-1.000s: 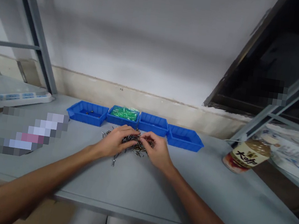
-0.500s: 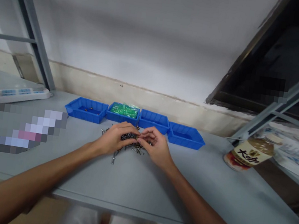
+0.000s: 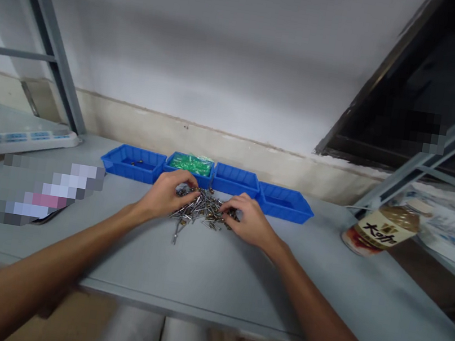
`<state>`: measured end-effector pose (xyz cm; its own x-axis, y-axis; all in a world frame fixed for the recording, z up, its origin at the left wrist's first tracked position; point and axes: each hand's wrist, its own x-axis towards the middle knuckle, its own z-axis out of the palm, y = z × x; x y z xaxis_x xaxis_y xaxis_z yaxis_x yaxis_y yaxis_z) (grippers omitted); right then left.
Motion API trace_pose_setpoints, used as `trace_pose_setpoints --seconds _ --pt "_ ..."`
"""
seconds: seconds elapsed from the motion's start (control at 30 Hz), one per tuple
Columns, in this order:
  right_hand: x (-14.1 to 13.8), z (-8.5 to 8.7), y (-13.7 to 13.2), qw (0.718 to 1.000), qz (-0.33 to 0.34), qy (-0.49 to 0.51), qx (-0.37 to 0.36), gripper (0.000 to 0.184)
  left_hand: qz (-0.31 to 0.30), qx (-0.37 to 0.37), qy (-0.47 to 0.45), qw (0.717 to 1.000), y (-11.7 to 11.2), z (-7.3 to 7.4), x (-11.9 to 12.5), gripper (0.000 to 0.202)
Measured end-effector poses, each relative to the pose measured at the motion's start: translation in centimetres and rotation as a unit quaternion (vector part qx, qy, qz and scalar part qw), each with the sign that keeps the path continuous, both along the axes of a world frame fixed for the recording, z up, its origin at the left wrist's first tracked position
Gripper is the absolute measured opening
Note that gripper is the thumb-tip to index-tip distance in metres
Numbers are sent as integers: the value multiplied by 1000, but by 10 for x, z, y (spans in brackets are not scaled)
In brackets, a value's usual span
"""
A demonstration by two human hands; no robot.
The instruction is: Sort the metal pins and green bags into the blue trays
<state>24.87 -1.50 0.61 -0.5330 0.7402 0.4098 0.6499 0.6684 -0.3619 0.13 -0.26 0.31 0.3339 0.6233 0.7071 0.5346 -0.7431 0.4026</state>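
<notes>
A loose pile of metal screws (image 3: 203,211), some with brassy bits among them, lies on the grey table between my hands. At its left side is my left hand (image 3: 169,195), thumb and fingers curved and apart, the tips touching the pile. My right hand (image 3: 249,220) curves over the right side, with a gap between thumb and forefinger where bits of the pile show. I see nothing clearly held in either hand. One screw (image 3: 175,236) sticks out from the front of the heap.
Behind the pile stand blue bins in a row: the left bin (image 3: 134,163) holds a few small pieces, another holds a green plastic bag (image 3: 191,163). A bottle (image 3: 387,228) stands at the right. On the left are a pixelated flat object (image 3: 50,195) and a power strip (image 3: 39,138).
My hands were together over the pile, fingertips meeting. They have moved apart, left hand to the left and right hand to the right, uncovering the middle of the screws.
</notes>
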Motion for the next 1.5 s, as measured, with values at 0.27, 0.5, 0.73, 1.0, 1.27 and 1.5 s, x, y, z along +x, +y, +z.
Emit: trace_pose_setpoints --seconds 0.27,0.5,0.73,1.0,1.27,1.5 --pt "-12 -8 -5 1000 -11 8 10 18 191 51 -10 980 19 8 -40 5" --pt "-17 -18 -6 1000 -3 -15 7 20 339 -3 -46 940 34 13 -90 18" --pt "-15 -21 -1 1000 11 -10 1 14 380 -43 -29 924 33 17 -95 29" --pt "-18 -14 -4 1000 -9 5 4 4 169 17 30 985 17 9 -39 18" --pt "-21 -3 -10 990 15 138 26 7 -92 -31 76 992 -12 -3 14 23" --pt "-26 -6 -14 981 4 194 -8 6 -143 -64 45 987 -16 -2 19 19"
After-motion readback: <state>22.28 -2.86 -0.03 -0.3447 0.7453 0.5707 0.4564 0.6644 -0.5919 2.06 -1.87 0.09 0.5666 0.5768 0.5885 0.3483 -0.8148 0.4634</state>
